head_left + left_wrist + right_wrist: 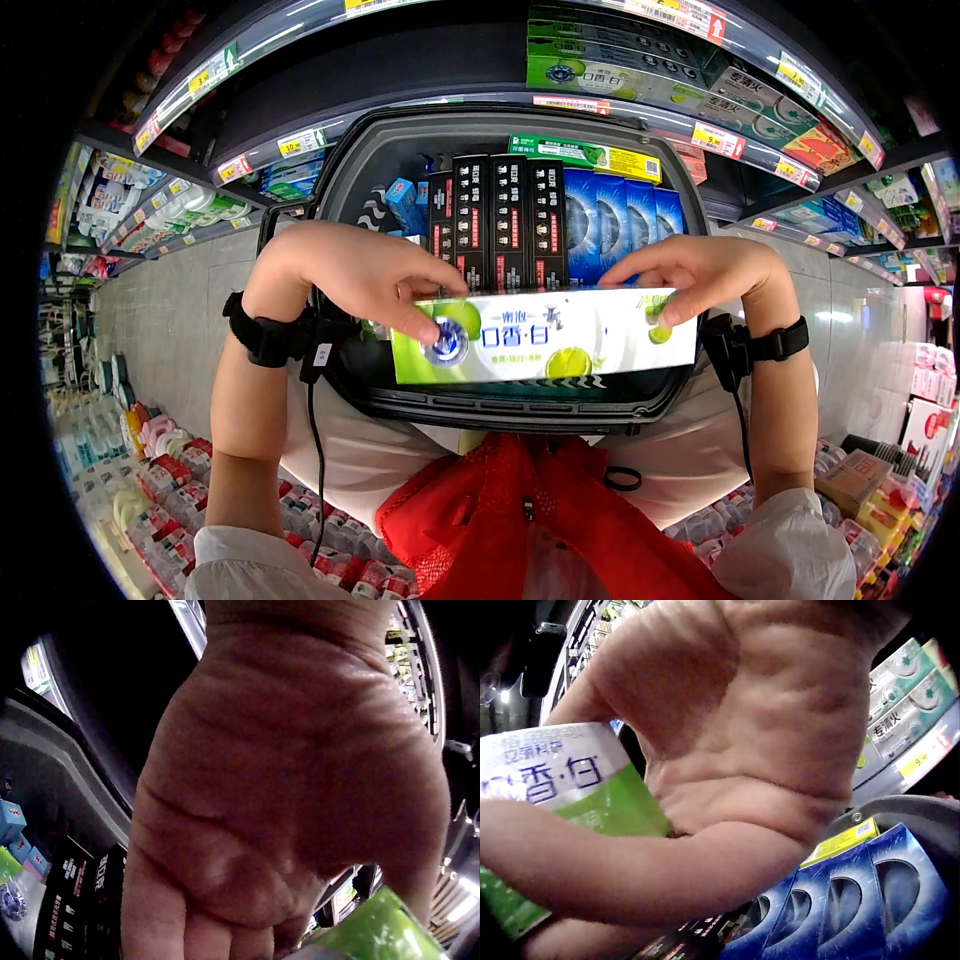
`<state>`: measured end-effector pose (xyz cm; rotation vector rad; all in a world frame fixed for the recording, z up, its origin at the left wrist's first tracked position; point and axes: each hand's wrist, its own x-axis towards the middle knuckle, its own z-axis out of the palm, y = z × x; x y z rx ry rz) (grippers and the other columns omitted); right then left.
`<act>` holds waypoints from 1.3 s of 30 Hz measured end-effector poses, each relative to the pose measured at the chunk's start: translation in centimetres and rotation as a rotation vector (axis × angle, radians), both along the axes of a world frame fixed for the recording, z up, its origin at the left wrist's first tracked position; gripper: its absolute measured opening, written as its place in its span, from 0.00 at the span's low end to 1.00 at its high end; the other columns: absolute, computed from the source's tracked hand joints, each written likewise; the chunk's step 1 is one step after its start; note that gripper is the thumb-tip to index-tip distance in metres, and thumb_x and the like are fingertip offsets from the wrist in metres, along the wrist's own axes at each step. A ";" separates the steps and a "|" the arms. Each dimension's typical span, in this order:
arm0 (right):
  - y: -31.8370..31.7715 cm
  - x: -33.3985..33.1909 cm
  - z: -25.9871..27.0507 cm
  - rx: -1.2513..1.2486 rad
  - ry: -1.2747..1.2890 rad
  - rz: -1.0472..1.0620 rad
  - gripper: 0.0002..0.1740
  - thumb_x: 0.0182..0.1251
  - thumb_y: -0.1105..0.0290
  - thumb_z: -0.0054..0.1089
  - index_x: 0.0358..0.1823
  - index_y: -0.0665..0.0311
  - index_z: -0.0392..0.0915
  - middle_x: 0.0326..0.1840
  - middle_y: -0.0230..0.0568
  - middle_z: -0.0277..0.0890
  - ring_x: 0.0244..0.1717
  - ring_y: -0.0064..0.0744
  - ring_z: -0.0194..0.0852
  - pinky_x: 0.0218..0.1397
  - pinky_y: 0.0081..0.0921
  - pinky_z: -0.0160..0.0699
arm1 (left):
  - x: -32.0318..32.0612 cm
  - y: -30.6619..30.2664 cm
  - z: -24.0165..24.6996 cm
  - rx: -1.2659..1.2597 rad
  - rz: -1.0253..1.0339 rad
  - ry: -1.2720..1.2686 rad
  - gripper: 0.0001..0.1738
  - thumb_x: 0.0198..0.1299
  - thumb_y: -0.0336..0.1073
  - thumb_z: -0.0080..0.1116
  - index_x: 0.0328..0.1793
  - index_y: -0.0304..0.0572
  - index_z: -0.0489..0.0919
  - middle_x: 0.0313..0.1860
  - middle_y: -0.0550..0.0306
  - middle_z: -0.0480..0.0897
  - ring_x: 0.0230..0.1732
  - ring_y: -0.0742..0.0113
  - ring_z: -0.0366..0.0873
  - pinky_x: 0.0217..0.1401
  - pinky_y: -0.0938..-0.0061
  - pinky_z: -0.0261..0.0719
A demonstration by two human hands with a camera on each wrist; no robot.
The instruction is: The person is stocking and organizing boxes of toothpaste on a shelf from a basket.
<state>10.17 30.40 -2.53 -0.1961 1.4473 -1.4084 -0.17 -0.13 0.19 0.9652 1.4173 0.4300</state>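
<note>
A long white and green box is held level over the near part of a dark open bin. My left hand pinches its left end, thumb on the printed front. At the other end my right hand grips it, thumb on the front and fingers behind. In the right wrist view the fingers of my right hand curl round the box. The left wrist view shows the palm of my left hand and a green corner of the box.
Inside the bin stand black boxes, blue boxes, small light-blue boxes and a green-yellow box at the back. Shelves with price tags run behind the bin, holding more green boxes. Red-labelled packs lie below.
</note>
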 end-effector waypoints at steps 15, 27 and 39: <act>0.3 -0.6 0.7 -0.232 0.293 -0.892 0.29 0.64 0.47 0.41 0.54 0.66 0.67 0.29 0.38 0.75 0.18 0.22 0.69 0.14 0.15 0.65 | -1.8 -0.7 -0.6 0.036 0.951 -0.282 0.36 0.57 0.62 0.43 0.52 0.32 0.72 0.39 0.47 0.80 0.28 0.73 0.78 0.26 0.80 0.75; 0.2 -0.7 0.9 -0.122 0.080 -0.884 0.29 0.64 0.46 0.39 0.45 0.68 0.69 0.22 0.49 0.74 0.05 0.23 0.59 0.05 0.15 0.55 | -2.0 -0.5 -0.8 0.220 0.891 -0.394 0.34 0.63 0.57 0.29 0.54 0.30 0.68 0.36 0.39 0.78 0.20 0.61 0.79 0.16 0.75 0.80; 0.9 -0.8 -0.1 -0.107 -0.117 -0.759 0.37 0.61 0.35 0.30 0.51 0.63 0.66 0.21 0.47 0.74 0.07 0.25 0.65 0.03 0.14 0.58 | -2.0 -0.7 -1.5 0.029 1.129 -0.213 0.29 0.57 0.54 0.50 0.49 0.32 0.74 0.48 0.49 0.78 0.47 0.64 0.76 0.49 0.71 0.74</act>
